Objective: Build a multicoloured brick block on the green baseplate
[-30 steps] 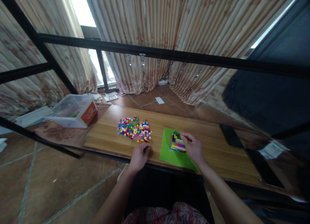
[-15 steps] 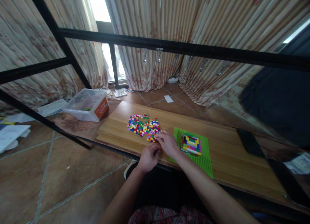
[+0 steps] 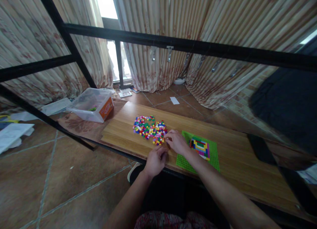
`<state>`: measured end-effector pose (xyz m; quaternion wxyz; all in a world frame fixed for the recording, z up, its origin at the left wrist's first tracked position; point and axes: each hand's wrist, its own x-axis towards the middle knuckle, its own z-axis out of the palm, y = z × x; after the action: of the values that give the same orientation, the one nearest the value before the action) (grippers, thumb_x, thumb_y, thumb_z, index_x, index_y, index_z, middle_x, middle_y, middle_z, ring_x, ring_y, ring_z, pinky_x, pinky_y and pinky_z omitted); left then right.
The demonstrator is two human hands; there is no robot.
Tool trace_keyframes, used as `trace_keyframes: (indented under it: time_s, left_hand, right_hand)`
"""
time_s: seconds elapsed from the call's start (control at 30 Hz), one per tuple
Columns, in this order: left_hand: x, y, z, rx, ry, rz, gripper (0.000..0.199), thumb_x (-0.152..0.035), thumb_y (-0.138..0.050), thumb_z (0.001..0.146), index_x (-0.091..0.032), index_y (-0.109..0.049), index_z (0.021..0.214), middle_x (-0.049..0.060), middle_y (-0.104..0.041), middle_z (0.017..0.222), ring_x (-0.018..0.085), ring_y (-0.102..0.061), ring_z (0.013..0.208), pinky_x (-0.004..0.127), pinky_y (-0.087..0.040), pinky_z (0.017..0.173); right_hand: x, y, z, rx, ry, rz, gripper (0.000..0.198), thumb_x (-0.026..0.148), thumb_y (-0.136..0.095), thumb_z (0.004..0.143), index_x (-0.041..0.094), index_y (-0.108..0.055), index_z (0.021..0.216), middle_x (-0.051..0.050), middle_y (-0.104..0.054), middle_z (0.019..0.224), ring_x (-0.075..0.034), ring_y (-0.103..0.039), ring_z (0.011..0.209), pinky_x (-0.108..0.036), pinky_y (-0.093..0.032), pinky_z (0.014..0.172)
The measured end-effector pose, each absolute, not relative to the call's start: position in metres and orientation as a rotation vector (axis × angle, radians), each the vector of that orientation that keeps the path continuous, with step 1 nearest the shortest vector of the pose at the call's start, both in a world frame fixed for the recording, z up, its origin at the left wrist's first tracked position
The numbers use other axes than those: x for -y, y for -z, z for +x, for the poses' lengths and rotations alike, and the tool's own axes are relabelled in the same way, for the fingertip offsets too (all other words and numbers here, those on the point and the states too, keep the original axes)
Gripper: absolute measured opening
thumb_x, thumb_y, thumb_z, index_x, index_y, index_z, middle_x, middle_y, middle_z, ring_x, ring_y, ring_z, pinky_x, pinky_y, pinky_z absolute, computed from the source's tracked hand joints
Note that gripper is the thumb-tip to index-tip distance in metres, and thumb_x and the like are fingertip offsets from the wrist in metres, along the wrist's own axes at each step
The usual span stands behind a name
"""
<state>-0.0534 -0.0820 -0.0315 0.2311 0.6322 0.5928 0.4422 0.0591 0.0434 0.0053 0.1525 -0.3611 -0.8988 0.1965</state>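
Pointing its fingers at the right side of a pile of little bricks [image 3: 150, 128], the right hand [image 3: 176, 141] is hanging low over the table [image 3: 235, 163]. Its thumb and first finger are sitting close together, but I cannot tell if they are pinching a brick. The left hand [image 3: 156, 160] is resting just beside it, by the near edge of the table, with its fingers bending in; I cannot tell if it is hiding a brick. The little bricks are lying loose in red, blue, yellow, green, pink and white.

To the right, a green board [image 3: 184, 163] is lying flat, and a square brick build [image 3: 200, 147] with bright stripes is sitting on it. The right arm [image 3: 215, 178] is covering part of both. Past the table's left end, a see-through box [image 3: 81, 105] with an orange label [image 3: 107, 109] is sitting on a brown mat [image 3: 80, 127]. Curtains [image 3: 148, 67] are hanging behind.
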Motion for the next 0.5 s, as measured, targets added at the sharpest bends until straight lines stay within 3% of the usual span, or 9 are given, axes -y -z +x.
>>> trace_keyframes:
  time_s: [0.23, 0.37, 0.5]
  left_hand:
    - [0.081, 0.029, -0.051, -1.622, -1.234, 1.712, 0.019, -0.010, -0.049, 0.084, -0.021, -0.063, 0.091, 0.006, -0.066, 0.099, 0.018, -0.062, 0.094, 0.030, -0.050, 0.087]
    - [0.079, 0.027, -0.048, -1.676, -1.282, 1.663, 0.021, -0.008, -0.050, 0.082, -0.020, -0.062, 0.094, 0.007, -0.063, 0.112, 0.018, -0.061, 0.103, 0.031, -0.049, 0.092]
    - [0.078, 0.028, -0.044, -1.770, -1.299, 1.604, 0.017, -0.009, -0.051, 0.082, -0.020, -0.062, 0.091, 0.009, -0.062, 0.112, 0.019, -0.062, 0.100, 0.033, -0.050, 0.090]
  right_hand:
    - [-0.036, 0.004, 0.045, 2.520, -0.634, -1.042, 0.014, 0.020, -0.061, 0.084, 0.022, -0.073, 0.077, -0.004, -0.064, 0.088, -0.018, -0.057, 0.086, -0.030, -0.042, 0.078]
    - [-0.043, 0.007, 0.050, 2.485, -0.546, -1.122, 0.016, 0.019, -0.059, 0.085, 0.022, -0.073, 0.080, -0.004, -0.065, 0.087, -0.018, -0.057, 0.085, -0.030, -0.041, 0.078]
    - [-0.044, 0.006, 0.054, 2.443, -0.508, -1.142, 0.017, 0.018, -0.057, 0.086, 0.021, -0.073, 0.083, -0.005, -0.065, 0.090, -0.019, -0.057, 0.088, -0.030, -0.042, 0.080]
